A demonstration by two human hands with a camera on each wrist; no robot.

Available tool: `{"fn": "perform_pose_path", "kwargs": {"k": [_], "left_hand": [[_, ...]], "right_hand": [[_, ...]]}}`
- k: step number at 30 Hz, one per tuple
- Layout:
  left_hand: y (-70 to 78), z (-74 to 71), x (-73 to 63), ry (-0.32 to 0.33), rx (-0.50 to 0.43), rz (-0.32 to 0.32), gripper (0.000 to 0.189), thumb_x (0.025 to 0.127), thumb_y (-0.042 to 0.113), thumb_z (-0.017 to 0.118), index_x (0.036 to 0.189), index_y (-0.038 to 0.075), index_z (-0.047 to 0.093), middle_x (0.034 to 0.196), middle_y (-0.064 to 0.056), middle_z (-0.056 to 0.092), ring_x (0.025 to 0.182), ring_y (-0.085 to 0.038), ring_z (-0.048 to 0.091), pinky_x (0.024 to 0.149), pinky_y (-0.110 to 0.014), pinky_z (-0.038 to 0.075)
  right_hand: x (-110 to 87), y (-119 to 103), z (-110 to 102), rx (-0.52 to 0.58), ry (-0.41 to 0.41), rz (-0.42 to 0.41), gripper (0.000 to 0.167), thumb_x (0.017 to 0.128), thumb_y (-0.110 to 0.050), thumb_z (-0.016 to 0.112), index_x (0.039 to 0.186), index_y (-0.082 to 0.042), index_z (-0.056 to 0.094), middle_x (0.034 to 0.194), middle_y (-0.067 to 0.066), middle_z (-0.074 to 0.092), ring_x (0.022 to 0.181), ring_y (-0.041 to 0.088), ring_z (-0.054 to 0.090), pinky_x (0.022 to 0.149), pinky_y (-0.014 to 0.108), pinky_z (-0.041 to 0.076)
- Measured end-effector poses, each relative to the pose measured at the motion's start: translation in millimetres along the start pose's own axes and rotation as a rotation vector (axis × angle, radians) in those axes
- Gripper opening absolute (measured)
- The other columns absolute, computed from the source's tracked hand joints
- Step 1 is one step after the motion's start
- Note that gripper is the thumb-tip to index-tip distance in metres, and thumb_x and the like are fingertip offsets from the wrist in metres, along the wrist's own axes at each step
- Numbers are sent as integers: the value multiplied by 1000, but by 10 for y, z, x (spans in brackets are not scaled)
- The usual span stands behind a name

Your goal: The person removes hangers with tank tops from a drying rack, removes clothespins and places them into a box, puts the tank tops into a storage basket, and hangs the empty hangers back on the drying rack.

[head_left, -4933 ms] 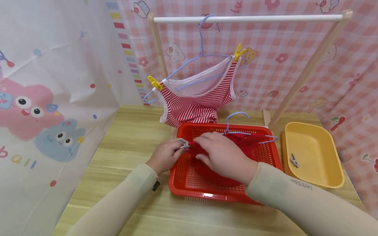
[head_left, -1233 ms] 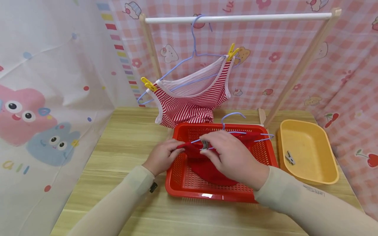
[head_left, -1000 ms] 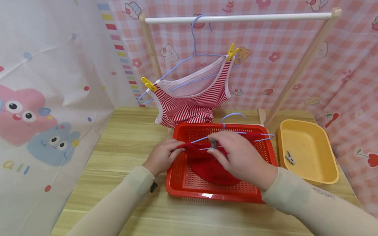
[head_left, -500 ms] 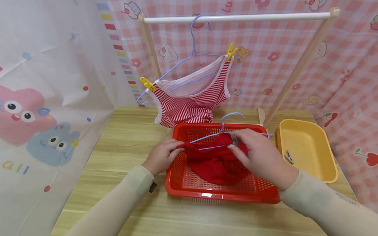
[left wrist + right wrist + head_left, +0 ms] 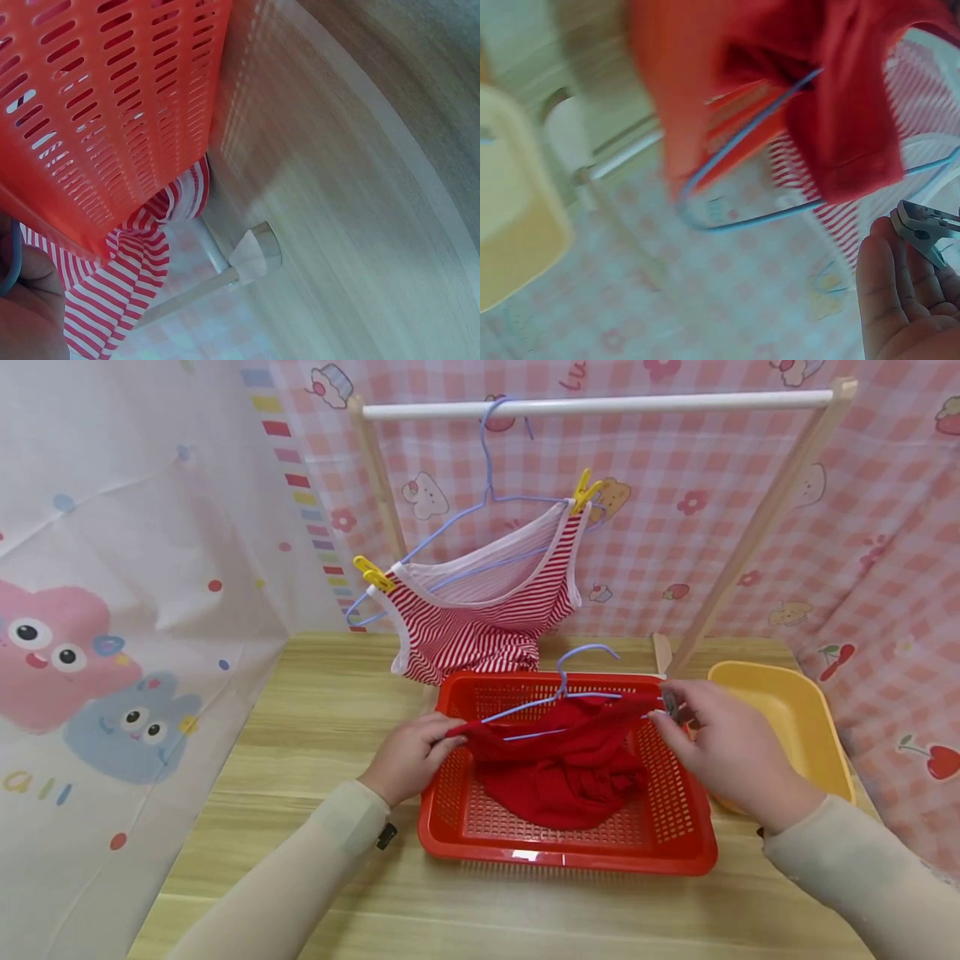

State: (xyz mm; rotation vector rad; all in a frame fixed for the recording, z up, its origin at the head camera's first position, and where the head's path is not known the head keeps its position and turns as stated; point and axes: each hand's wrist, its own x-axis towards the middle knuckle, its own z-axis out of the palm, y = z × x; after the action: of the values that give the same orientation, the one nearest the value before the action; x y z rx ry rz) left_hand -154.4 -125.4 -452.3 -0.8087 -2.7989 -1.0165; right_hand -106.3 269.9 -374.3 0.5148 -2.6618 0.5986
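A red garment (image 5: 558, 777) hangs on a blue wire hanger (image 5: 525, 705) over the red basket (image 5: 562, 858), its lower part bunched inside. My left hand (image 5: 408, 760) pinches the garment's left corner at the hanger's end. In the left wrist view a bit of blue hanger (image 5: 13, 259) shows beside those fingers. My right hand (image 5: 738, 747) holds a grey clothespin (image 5: 670, 702) between thumb and fingers, near the hanger's right end. The right wrist view shows the clothespin (image 5: 930, 229) just off the red cloth (image 5: 855, 127), with the looped hanger tip (image 5: 697, 199) bare beyond it.
Behind the basket, a striped red-and-white tank top (image 5: 495, 618) hangs from the rack's white rail (image 5: 600, 404) on another blue hanger, held by yellow clothespins (image 5: 585, 493). At right stands a yellow tray (image 5: 802, 727), partly behind my right hand. A patterned curtain closes the back.
Earlier a grey clothespin was in my left hand; then my right hand has it. My right hand moves rightward along the hanger to its right end. My left hand stays at the left corner.
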Motion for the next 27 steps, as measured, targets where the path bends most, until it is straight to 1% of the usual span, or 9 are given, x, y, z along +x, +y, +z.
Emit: {"fn": "perform_pose_path", "kwargs": {"k": [4,6,9,13,16,18,22,25,27], "left_hand": [[-10,0,0,1,-4,-5,22,103,20,69,121,15,79,110,1,77,98,-15,69,93,-40,60],[-14,0,0,0,-7,-9,22,103,20,69,121,15,79,110,1,77,98,-15,69,92,-40,60],[-17,1,0,-1,-5,-12,22,102,20,69,121,16,79,110,1,77,97,-15,68,92,-40,60],[-9,-2,0,2,1,-6,22,103,21,69,121,15,79,110,1,77,97,-15,68,91,-40,60],[-7,-5,2,4,3,-3,22,103,21,69,121,15,79,110,1,77,97,-15,68,91,-40,60],[-4,-6,1,5,7,1,22,103,20,69,122,15,78,110,0,77,97,-15,68,92,-40,60],[-5,-5,2,6,11,2,23,103,21,69,123,15,78,110,0,77,98,-15,69,92,-40,60],[-10,-2,7,6,8,1,23,103,20,69,123,15,78,109,1,77,96,-15,68,91,-40,60],[-13,1,8,7,7,1,23,103,20,69,123,15,78,109,1,77,96,-15,68,91,-39,60]], "right_hand": [[-24,230,-16,-31,-24,49,25,93,-14,78,115,-6,68,92,8,73,81,28,75,67,51,61],[-38,355,-16,-42,-32,72,20,93,-13,78,109,-6,67,90,9,71,81,32,75,68,54,61],[-70,544,-14,-47,-57,107,18,94,-11,76,106,-3,64,91,15,70,82,38,75,69,58,61],[-114,794,-9,-59,-114,166,25,97,-8,73,114,6,62,98,28,70,82,43,73,73,62,59],[-147,980,-9,-96,-176,220,28,98,-8,70,116,10,60,100,31,69,84,43,70,77,65,56],[-175,1099,-7,-123,-215,245,23,99,-8,68,111,10,60,96,29,69,84,42,68,78,65,54],[-231,1277,-12,-147,-322,295,24,98,-6,65,112,13,60,99,32,69,92,49,67,84,67,52],[-268,1372,-15,-168,-410,318,30,97,-3,63,118,17,57,100,34,69,95,53,67,88,69,52],[-302,1427,-6,-192,-449,314,29,95,-1,62,116,18,57,96,33,69,93,52,67,87,68,53]]}}
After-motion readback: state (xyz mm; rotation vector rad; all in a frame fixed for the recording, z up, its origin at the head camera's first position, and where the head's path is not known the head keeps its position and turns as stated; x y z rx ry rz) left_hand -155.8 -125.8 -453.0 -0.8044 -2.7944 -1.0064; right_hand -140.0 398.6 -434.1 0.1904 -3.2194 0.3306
